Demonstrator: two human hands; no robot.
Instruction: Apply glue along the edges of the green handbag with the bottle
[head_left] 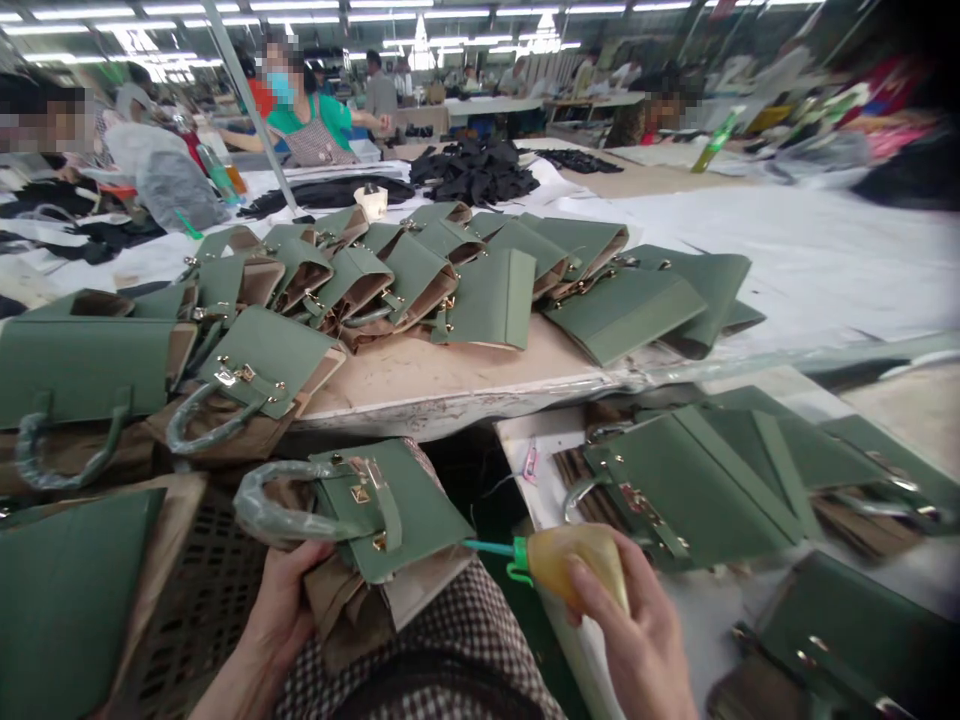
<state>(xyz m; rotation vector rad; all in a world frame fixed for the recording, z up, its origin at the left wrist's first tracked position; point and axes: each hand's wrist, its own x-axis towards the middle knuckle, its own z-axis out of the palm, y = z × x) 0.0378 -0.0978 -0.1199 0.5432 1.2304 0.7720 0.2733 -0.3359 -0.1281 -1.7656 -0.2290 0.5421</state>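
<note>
A green handbag (420, 495) with a plastic-wrapped handle and gold-coloured fittings lies over my lap. My left hand (289, 590) grips it at its near left side, by the brown lining below the handle. In my right hand (630, 620) is a squeeze bottle (577, 565) of yellowish liquid, held on its side with my fingers wrapped round it. Its green cap and thin blue-green nozzle point left, and the nozzle tip meets or nearly meets the bag's right corner. I cannot tell whether liquid is coming out.
Several green handbags (487, 300) crowd the table ahead. More bags (697, 480) lie on a white surface at my right. On the left, a green bag (67, 600) rests by a brown plastic crate (187, 610). A person in a green top (319, 125) is across the table.
</note>
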